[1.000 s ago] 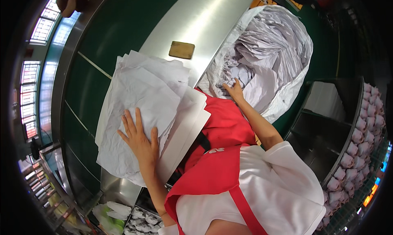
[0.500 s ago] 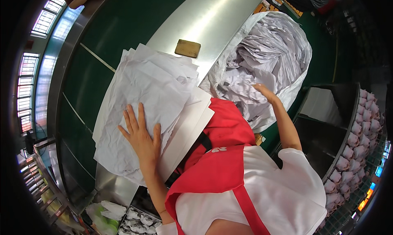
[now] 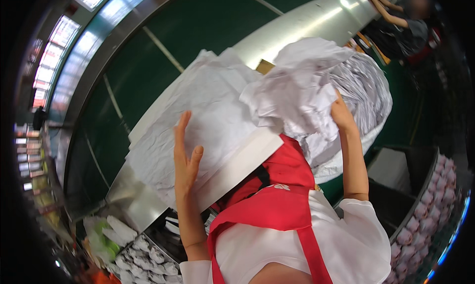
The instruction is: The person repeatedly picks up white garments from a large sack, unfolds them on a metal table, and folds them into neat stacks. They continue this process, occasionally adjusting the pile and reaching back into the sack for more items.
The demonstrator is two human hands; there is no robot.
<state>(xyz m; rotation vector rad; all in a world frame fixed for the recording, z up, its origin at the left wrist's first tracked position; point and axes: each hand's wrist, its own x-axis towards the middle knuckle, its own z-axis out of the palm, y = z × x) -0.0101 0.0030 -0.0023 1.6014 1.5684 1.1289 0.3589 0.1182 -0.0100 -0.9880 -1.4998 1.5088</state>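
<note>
**Paper in both hands at a steel counter**

Crumpled paper (image 3: 297,93) is lifted above the sheet stack (image 3: 208,120), gripped from below by the right hand (image 3: 340,115), whose fingers close into the wad. The left hand (image 3: 185,158) is flat on the stack, fingers straight and slightly spread, thumb out. The stack lies on the steel counter (image 3: 302,29). Behind the wad sits a sack of more paper (image 3: 366,91). A red apron (image 3: 277,205) covers the person's front. Trays of pink wrapped items (image 3: 420,214) stand to the right. Another person (image 3: 401,22) works further along the counter.
</note>
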